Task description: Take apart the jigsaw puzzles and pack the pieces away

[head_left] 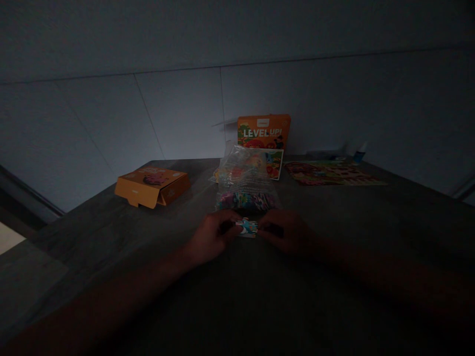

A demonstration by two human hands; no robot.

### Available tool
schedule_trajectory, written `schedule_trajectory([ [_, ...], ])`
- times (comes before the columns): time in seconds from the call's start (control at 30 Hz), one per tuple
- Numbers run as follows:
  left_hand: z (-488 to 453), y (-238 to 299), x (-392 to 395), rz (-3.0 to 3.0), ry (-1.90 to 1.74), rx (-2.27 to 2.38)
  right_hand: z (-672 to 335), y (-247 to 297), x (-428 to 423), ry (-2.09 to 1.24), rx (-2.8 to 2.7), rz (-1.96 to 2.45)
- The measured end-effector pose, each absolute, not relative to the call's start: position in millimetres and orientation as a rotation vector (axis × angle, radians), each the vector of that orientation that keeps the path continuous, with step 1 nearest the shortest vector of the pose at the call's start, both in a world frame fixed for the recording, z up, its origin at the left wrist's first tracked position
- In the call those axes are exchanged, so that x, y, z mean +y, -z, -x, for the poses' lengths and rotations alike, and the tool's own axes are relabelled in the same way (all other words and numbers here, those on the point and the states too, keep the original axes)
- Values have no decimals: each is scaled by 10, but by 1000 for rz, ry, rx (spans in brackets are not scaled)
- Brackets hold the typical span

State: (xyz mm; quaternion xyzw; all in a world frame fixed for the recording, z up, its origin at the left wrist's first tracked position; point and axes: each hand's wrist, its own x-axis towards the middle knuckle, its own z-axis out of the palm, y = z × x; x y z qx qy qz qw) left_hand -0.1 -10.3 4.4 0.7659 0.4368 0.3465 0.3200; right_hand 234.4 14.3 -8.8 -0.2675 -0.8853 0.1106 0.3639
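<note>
Between my hands is a small colourful item, apparently joined jigsaw puzzle pieces (248, 226), with blue, white and reddish print. My left hand (212, 235) pinches its left side with thumb and fingers. From the right, my right hand (285, 230) grips the other edge, its fingers dim in the shadow. Just beyond them a clear plastic bag (241, 173) lies with its mouth end pointing away, and several colourful pieces (247, 200) fill its near end. The underside of the held item is hidden.
An open orange box (154, 184) rests at the left. Behind the bag an orange "LEVEL UP!" box (263, 129) stands upright, with a white-edged picture card (276, 165) before it. A printed sheet (330, 174) and a small blue bottle (359, 155) are at the back right, by the wall.
</note>
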Motion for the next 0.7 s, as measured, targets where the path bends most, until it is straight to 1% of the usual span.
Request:
schedule_trajectory([
  [0.27, 24, -50, -102, -2193, -883, 1172, -2342, 103, 149, -121, -2298, 613],
  [0.7, 15, -104, -105, -2338, -901, 1044, -2351, 57, 140, 105, -2415, 513],
])
